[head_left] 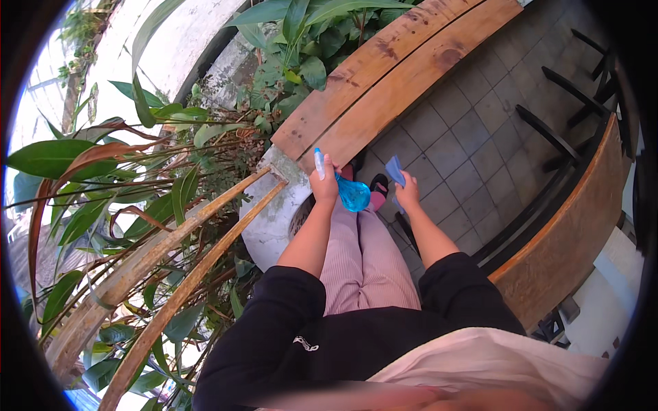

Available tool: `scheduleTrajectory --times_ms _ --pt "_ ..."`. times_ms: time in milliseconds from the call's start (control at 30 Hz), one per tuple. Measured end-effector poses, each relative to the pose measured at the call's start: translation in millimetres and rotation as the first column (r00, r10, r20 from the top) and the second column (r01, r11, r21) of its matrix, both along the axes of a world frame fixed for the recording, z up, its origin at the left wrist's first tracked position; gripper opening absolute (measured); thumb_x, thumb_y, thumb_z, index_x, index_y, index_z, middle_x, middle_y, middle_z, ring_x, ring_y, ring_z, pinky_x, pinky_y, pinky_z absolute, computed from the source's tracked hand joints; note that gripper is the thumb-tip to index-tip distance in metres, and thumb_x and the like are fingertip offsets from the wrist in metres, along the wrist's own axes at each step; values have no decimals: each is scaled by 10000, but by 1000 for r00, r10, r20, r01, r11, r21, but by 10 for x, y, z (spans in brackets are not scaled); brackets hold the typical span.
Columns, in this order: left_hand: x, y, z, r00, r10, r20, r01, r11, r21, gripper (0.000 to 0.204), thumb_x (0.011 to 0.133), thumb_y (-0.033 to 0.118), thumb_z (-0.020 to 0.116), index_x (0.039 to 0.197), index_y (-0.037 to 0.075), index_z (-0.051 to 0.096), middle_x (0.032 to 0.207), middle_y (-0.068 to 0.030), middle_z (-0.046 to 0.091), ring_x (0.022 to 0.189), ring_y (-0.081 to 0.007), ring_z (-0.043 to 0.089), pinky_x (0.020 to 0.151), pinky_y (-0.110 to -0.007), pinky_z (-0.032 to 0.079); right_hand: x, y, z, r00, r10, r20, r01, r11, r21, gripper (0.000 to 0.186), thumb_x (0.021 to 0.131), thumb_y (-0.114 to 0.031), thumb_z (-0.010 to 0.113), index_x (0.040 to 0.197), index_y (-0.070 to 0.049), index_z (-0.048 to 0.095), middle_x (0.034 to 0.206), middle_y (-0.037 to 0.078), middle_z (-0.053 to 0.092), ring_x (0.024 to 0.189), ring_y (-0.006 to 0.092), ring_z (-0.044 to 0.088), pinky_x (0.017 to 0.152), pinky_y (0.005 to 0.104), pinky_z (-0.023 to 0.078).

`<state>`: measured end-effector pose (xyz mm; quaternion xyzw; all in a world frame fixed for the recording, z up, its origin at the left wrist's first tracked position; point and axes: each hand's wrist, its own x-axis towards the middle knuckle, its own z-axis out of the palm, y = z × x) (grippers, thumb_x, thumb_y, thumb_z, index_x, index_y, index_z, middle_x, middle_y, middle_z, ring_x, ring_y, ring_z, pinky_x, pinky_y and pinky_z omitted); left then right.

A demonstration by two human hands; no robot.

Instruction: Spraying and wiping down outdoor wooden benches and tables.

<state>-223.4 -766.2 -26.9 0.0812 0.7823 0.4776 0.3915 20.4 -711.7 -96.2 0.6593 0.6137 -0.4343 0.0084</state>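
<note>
My left hand (323,183) is wrapped round the neck of a spray bottle (354,196). The bottle has a clear body with blue liquid in it and a white and blue spray head, and it tilts so that the body hangs to the right of my fist. My right hand (408,191) grips a folded blue cloth (395,170), part of which sticks out above my fingers and a little below them. Both hands are held in front of my legs, apart from each other. Just beyond my left hand is the near end of a wooden bench (373,103).
Leafy plants (185,198) crowd the left side, some reaching over the bench. Two weathered wooden slats (199,222) run along the low concrete wall. A curved wooden tabletop (558,236) lies at the right, with black metal legs (548,133) beyond it. Grey tiles (473,147) cover the floor.
</note>
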Motion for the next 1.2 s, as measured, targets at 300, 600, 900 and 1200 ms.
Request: scheduleTrajectory --times_ms 300,600,900,1200 --pt "-50 -335 137 987 -128 -95 118 987 -106 527 952 501 532 820 2 639 684 -68 635 602 -144 599 564 -294 457 552 -295 -14 989 -37 141 39 999 -13 480 853 -132 642 1308 -228 521 1192 159 532 1066 373 575 899 438 473" --pt "-172 -625 20 942 -329 62 335 925 -181 559 930 546 528 726 41 656 641 -61 627 605 -145 597 568 -293 457 -409 598 33 976 -162 -147 207 898 389 499 839 -168 659 1322 -197 537 1176 149 529 1086 347 558 932 419 455" --pt "-221 -824 -73 821 -552 144 567 761 -315 604 902 609 500 786 47 686 688 -80 653 689 -208 642 662 -342 487 -1150 1505 147 988 -41 -151 114 847 519 500 841 -209 648 1328 -206 536 1162 123 512 1029 329 572 893 417 473" --pt "-332 -1024 190 898 -437 -46 438 899 20 393 943 407 567 970 21 638 823 -61 651 749 -135 628 637 -283 511 -1889 -260 142 710 704 8 -640 641 424 432 810 -166 626 1239 -211 599 1091 111 560 907 312 644 724 419 553"
